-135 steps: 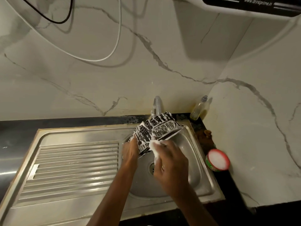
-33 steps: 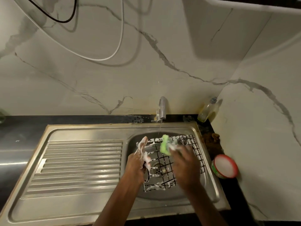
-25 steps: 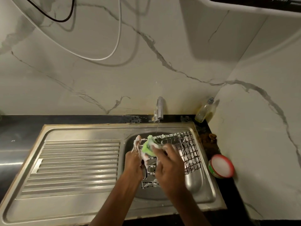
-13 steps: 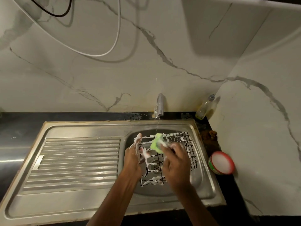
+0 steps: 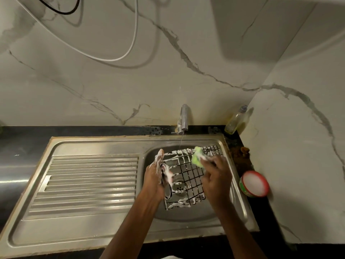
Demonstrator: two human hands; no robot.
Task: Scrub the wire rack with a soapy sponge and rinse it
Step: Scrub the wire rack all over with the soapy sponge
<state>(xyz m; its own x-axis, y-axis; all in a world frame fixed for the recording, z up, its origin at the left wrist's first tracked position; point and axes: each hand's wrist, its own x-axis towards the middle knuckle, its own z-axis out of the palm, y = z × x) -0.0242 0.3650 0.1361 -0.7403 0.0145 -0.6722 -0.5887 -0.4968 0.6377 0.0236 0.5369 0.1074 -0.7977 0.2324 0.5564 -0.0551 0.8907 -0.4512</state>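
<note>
Hands first: the right hand (image 5: 216, 180) is gripping a green sponge (image 5: 198, 159) and pressing it onto the far edge of the wire rack (image 5: 188, 176), while the left hand (image 5: 155, 179), foam-covered, is grasping the rack's near-left side and keeping it propped over the basin. From where I am standing, the scrubbing step looks to be under way; suds are clinging to the far and near wires, and the rinse is not yet done. A thin stream is falling from the tap (image 5: 183, 116) just beside the sponge, so the next move probably calls for working the remaining wires, then turning the rack under that water.

Counting, largest to smallest: one steel sink (image 5: 89, 186) with its ribbed drainboard, one rack lying in the basin, two hands, one round soap tub (image 5: 254, 183) on the table (image 5: 22, 144), one bottle (image 5: 235, 121) in the corner, one tap, one sponge.
</note>
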